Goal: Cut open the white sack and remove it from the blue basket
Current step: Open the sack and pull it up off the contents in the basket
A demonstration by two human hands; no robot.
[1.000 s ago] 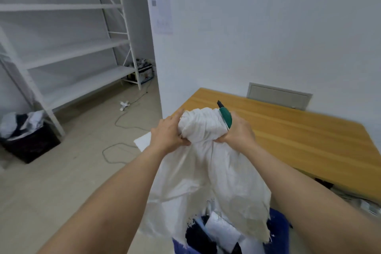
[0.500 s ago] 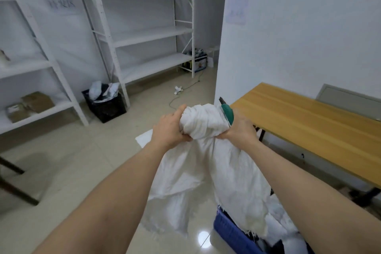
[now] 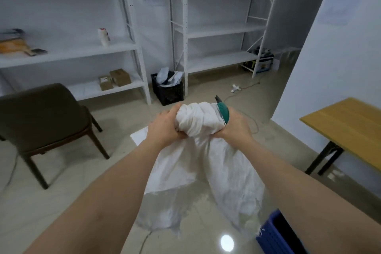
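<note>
Gripping the bunched top of the woven white sack, the left hand and right hand held it above the floor, its frayed cut edge left of the blue ribbed plastic basket; the right also clutched a green-handled cutter. Wall sign writing was unreadable.

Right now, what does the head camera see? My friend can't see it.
Two hands, left hand and right hand, grip a bunched white sack above the floor, the right also holding a green-handled cutter. A blue basket is lower right.

Both hands, left and right, bunch white sack above blue basket
</note>
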